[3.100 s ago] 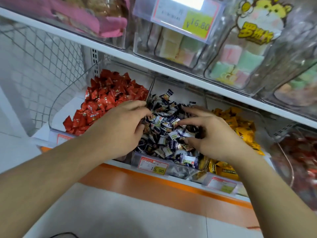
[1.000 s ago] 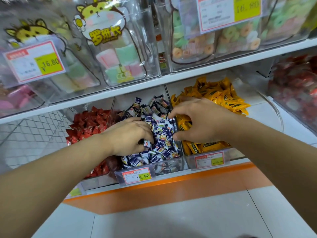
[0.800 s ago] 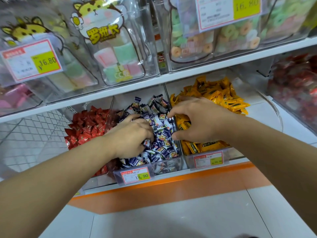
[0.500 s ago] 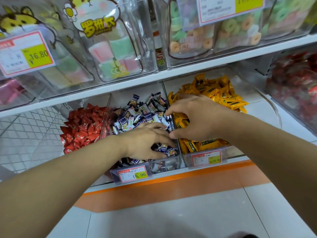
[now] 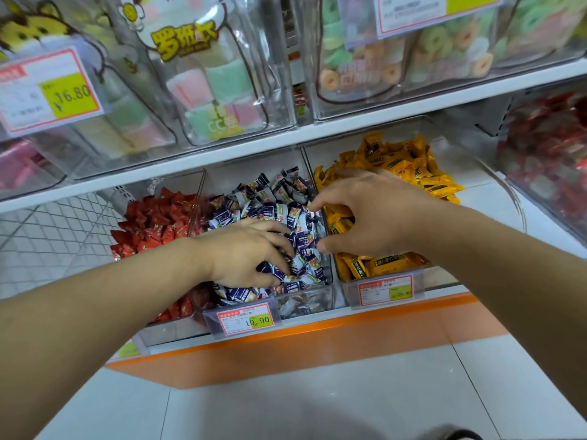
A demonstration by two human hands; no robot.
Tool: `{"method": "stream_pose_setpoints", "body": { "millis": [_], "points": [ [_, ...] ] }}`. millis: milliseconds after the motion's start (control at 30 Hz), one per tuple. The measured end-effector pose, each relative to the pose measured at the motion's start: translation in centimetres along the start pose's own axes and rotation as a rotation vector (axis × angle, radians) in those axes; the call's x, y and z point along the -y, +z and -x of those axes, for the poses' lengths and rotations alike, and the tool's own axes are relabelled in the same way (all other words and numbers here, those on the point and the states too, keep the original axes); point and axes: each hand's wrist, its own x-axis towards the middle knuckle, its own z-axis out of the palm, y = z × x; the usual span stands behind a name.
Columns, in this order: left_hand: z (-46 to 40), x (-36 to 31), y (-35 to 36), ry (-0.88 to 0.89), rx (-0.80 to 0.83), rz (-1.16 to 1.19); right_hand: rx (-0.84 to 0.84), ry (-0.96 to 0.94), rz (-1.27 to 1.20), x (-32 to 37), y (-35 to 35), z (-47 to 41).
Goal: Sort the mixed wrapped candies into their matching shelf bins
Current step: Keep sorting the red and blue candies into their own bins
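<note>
Head camera caught my left hand (image 5: 244,255) with fingers curled down into the blue-and-white candies (image 5: 270,204), digging among the wrappers; whether they pinched one I could not tell. My right hand (image 5: 365,214) hovered with fingers spread and bent, thumb low, holding nothing, over the wall between the middle bin (image 5: 305,301) and the yellow candies (image 5: 409,163) just right of that bin. Red candies (image 5: 155,220) filled the bin just left of it. A 19.90 price tag (image 5: 243,319) hung on the middle bin's front.
</note>
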Motion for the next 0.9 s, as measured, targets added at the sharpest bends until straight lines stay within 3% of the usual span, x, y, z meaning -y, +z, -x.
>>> {"method": "stream_pose_setpoints", "body": {
  "millis": [767, 900],
  "points": [
    [3.4, 0.1, -0.6, -0.092, 0.054, 0.014, 0.005, -0.014, 0.004, -0.1, 0.0, -0.1],
    [3.6, -1.3, -0.7, -0.152, -0.025, 0.095, 0.043, -0.063, -0.03, -0.4, -0.1, 0.3]
  ]
}}
